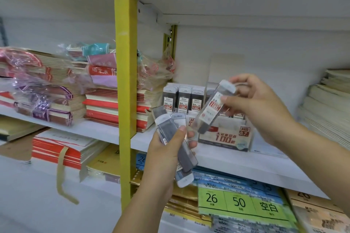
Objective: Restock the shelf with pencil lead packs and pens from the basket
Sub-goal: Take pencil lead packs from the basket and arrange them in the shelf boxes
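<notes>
My left hand (162, 155) grips a fan of several clear pencil lead packs (176, 138) with white caps, held below the shelf's front edge. My right hand (253, 104) pinches one lead pack (214, 108), tilted, just above the display box (225, 136) marked HB 0.7 on the white shelf (217, 159). Behind the box stand rows of 0.5 lead packs (184, 98). The basket and pens are out of view.
A yellow upright post (126, 73) splits the shelving. Left of it lie stacked notebooks (106, 104) and plastic-wrapped exercise books (37, 89). Paper stacks (327, 104) fill the shelf's right end. Loose-leaf paper packs (240, 202) sit on the shelf below.
</notes>
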`<state>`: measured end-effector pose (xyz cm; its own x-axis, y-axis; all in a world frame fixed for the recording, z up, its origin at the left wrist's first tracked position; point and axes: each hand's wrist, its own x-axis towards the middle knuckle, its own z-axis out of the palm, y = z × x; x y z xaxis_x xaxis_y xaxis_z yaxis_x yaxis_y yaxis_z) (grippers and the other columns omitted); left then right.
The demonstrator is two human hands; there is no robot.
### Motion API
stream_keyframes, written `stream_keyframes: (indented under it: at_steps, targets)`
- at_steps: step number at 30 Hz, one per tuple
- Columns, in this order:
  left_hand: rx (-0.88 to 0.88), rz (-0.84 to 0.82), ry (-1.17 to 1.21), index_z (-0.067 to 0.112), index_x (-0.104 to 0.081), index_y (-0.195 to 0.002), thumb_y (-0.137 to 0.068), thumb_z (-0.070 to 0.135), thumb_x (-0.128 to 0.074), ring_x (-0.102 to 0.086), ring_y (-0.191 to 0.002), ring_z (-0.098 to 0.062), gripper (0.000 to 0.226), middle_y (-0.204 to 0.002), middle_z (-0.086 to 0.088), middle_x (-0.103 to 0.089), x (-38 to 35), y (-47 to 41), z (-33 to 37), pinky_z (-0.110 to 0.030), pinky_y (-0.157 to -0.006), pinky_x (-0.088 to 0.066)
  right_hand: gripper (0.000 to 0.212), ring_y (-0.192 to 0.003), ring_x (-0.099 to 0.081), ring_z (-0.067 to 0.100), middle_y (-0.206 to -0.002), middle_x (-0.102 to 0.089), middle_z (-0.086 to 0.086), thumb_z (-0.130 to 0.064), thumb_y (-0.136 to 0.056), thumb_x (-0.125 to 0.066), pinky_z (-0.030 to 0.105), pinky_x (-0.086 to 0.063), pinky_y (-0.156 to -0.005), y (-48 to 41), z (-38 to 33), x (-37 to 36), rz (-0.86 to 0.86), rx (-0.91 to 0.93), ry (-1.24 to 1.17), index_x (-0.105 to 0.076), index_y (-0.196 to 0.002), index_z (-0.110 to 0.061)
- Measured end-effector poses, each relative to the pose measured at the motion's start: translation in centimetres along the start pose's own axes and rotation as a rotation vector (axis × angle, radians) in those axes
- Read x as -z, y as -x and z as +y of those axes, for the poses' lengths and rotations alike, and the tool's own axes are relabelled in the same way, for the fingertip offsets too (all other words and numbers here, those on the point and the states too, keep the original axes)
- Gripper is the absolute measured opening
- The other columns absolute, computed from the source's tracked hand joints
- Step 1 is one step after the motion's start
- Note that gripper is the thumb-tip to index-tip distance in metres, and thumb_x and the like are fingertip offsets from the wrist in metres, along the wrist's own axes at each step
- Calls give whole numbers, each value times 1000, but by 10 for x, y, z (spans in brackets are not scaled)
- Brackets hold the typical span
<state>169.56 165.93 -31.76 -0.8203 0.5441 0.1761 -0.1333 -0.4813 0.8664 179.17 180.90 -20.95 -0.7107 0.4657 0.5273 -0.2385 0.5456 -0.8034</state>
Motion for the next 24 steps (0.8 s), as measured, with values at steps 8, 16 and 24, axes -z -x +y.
stream_keyframes:
  at_steps: [8, 16, 24]
  targets:
    - [-102, 171, -41, 30, -66, -106, -92, 33, -68, -75, -74, -14, 15, -92, 1, -79, 42, -11, 20, -33, -60, -60, 30, -75, -69, -1, -93, -68, -7, -12, -90, -65, 22, -58, -60, -41, -22, -40, -4, 274, 319, -47, -88, -37]
    - [-88, 168, -40, 31, -65, -107, -92, 31, -68, -76, -75, -15, 16, -89, 0, -79, 60, -13, 29, -29, -55, -58, 22, -72, -58, -1, -88, -61, -14, -20, -92, -62, 20, -50, -59, -67, -18, -81, -108, 371, 653, -47, -101, -33]
    - [-73, 162, -36, 32, -64, -108, -92, 32, -69, -77, -77, -13, 16, -89, 3, -79, 68, -12, 32, -27, -54, -57, 24, -69, -60, 3, -82, -63, -12, -17, -85, -65, 25, -47, -54, -74, -24, -68, -43, 331, 677, -50, -96, -32]
